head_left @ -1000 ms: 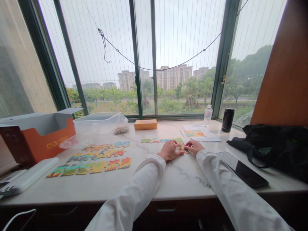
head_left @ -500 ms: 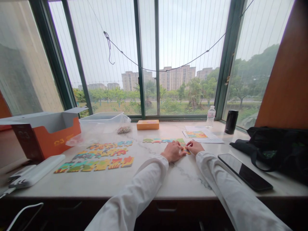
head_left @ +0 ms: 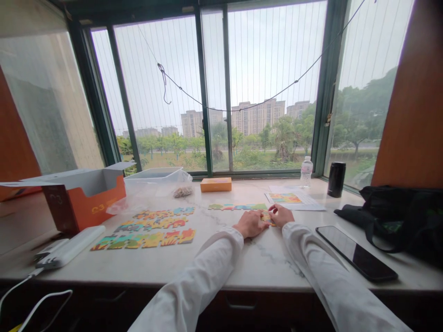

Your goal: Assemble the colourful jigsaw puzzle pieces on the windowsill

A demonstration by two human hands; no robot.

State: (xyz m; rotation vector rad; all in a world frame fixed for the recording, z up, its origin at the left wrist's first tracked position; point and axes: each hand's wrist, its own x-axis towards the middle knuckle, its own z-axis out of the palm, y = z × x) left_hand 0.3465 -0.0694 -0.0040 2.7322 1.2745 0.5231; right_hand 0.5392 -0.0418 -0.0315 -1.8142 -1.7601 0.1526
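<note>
Left hand (head_left: 251, 224) and right hand (head_left: 281, 215) sit close together, fingers bent over a small puzzle piece (head_left: 269, 218) right of centre in the lower half; I cannot tell whether either is closed on it. Just behind runs a strip of pieces (head_left: 235, 207). More puzzle rows (head_left: 148, 239) lie lower left, a picture card (head_left: 285, 198) right of centre, a phone (head_left: 356, 253) lower right
</note>
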